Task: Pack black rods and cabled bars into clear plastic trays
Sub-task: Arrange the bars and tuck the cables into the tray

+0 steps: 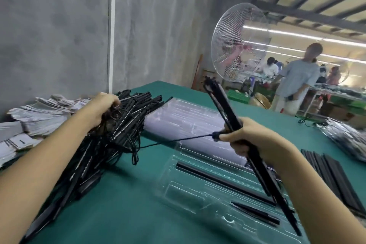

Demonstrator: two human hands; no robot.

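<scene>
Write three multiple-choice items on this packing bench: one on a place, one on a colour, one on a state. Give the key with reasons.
1. The left hand is on:
A) the fan
B) the pile of cabled bars
C) the folded papers

2. The table top is:
A) white
B) red
C) green

3. The right hand:
A) grips cabled bars
B) lies flat and open
C) is curled and empty

Key:
1 B, its fingers curl into the tangled cables.
2 C, green shows around the clear tray.
3 A, its fingers wrap the bars, which slant up in the air.
</scene>
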